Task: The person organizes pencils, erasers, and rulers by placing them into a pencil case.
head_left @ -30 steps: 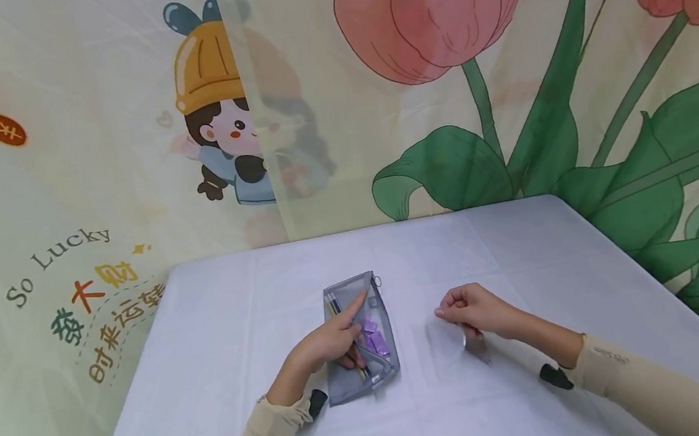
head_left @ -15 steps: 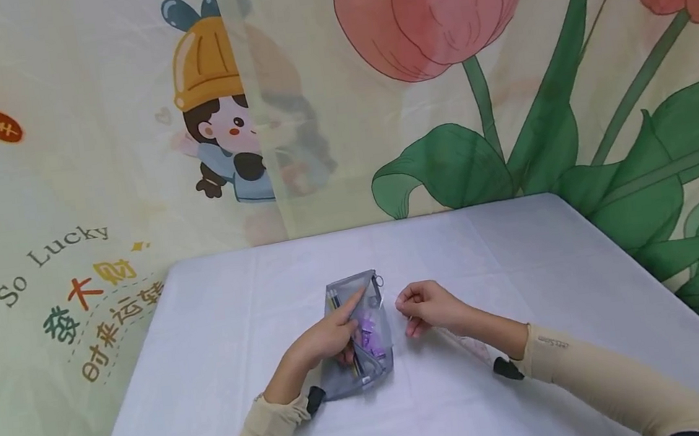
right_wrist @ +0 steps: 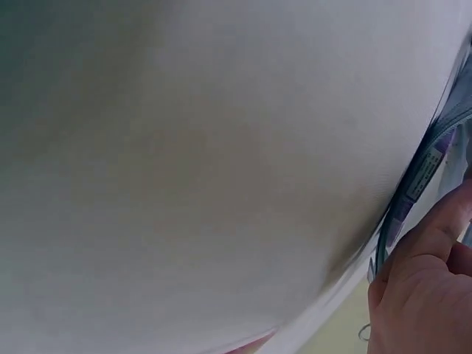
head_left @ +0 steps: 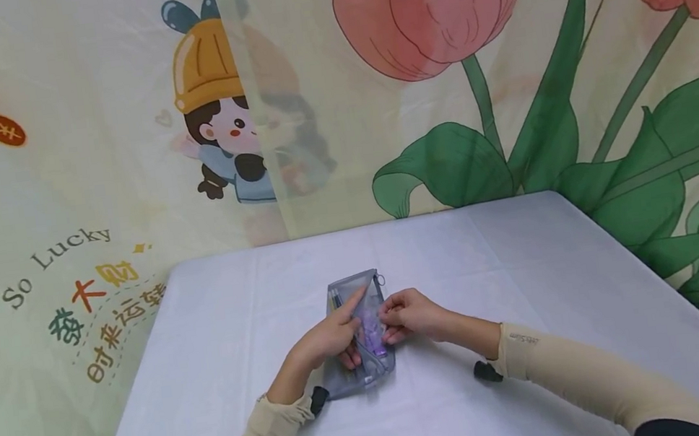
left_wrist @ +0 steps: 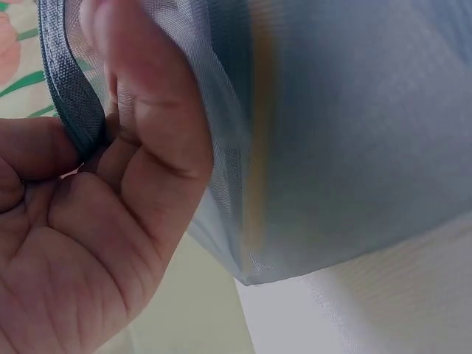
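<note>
A grey mesh pencil case [head_left: 360, 384] lies upright-long on the table, its zipper edge held apart. My left hand [head_left: 331, 336] grips that zipper edge between thumb and fingers, its index finger stretched over the mesh; in the left wrist view the zipper band [left_wrist: 63, 81] passes between them. Through the mesh show pencils [head_left: 336, 298] and a purple item [head_left: 373, 333]. My right hand [head_left: 417, 315] is at the case's right side, fingertips pinched at the opening around a thin clear plastic piece, now mostly hidden. The right wrist view shows this hand [right_wrist: 428, 287] beside the zipper and a purple labelled item [right_wrist: 424, 177].
A white cloth covers the table [head_left: 491, 251]. Behind it hangs a printed curtain [head_left: 322, 105] with tulips and a cartoon figure. A small zipper-pull ring [head_left: 381, 279] sits at the case's far right corner.
My right hand has moved left with the clear plastic piece, from beside the case to its opening. My left hand keeps its grip; the case has barely shifted.
</note>
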A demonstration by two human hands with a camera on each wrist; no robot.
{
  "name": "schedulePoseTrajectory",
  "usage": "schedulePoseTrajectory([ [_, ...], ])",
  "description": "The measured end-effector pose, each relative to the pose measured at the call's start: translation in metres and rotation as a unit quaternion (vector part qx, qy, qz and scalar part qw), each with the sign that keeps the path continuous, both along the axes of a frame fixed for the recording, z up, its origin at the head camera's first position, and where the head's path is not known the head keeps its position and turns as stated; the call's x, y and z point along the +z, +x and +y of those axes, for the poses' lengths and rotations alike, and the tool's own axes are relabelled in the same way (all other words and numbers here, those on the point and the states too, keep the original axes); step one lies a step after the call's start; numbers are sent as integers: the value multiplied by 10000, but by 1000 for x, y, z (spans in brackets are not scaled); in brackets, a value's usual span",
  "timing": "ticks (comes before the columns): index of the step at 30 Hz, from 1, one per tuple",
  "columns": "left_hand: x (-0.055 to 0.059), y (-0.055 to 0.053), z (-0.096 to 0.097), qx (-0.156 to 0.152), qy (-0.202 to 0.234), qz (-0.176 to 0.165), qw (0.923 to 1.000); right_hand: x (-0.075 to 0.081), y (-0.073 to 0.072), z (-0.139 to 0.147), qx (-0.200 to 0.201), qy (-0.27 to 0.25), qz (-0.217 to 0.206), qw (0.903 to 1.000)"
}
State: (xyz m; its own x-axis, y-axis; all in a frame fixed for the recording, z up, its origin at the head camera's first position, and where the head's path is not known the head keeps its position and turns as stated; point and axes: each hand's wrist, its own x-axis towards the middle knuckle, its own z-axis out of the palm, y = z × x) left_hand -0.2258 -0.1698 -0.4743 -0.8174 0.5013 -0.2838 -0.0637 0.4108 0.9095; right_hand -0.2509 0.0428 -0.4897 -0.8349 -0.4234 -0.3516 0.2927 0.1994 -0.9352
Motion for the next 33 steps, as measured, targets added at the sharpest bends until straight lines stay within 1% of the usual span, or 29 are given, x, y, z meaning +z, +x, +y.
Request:
schedulePoseTrajectory([
  [3, -1, 0, 1, -17, 57, -99, 9999, -1, -1, -3, -52, -18, -23, 10000],
  [6, -1, 0, 2, -23, 25, -21, 10000, -1, -1, -6, -29, 73, 94, 9999],
  [10, -3, -1, 3, -66, -36, 116, 9999, -2, 0, -11, 16, 308, 363, 9989],
  [11, -3, -2, 3, -78, -38, 139, 9999, -3, 1, -11, 13, 387, 461, 9982],
  [13, -4, -2, 3, -88, -28, 160, 9998, -3, 1, -12, 18, 643, 825, 9945],
  [14, -4, -2, 3, -90, -28, 158, 9998, -4, 1, -11, 60, 821, 1077, 9908],
  [15, -5, -2, 3, -90, -37, 165, 9998, -4, 1, -11, 147, 1044, 1398, 9846],
  [16, -5, -2, 3, -87, -50, 162, 9998, -3, 1, -10, 272, 1292, 1804, 9747],
  [17, -5, -2, 3, -82, -59, 158, 9998, -3, 0, -10, 412, 1552, 2198, 9622],
  [18, -5, -2, 3, -76, -70, 154, 9998, -2, 0, -9, 577, 1785, 2606, 9470],
  [19, -5, -2, 3, -70, -80, 153, 9998, -1, -1, -8, 758, 2001, 3020, 9290],
  [20, -4, -2, 3, -60, -83, 153, 9998, 0, -1, -7, 935, 2212, 3446, 9075],
  [22, -4, -2, 3, -46, -77, 152, 9998, 3, 0, -5, 1224, 2483, 4107, 8687],
  [25, -4, -1, 3, -18, -68, 123, 9999, 8, 4, -2, 1480, 2841, 4779, 8179],
  [26, -4, -1, 3, -5, -68, 119, 9999, 10, 6, 0, 1510, 2981, 4919, 8040],
  [28, -4, 0, 3, 5, -84, 111, 9999, 14, 10, 5, 1509, 3263, 5179, 7762],
  [30, -4, 0, 3, 11, -102, 130, 9999, 17, 14, 11, 1460, 3498, 5352, 7549],
  [33, -4, 1, 3, -7, -130, 139, 9998, 18, 18, 23, 1413, 3627, 5573, 7334],
])
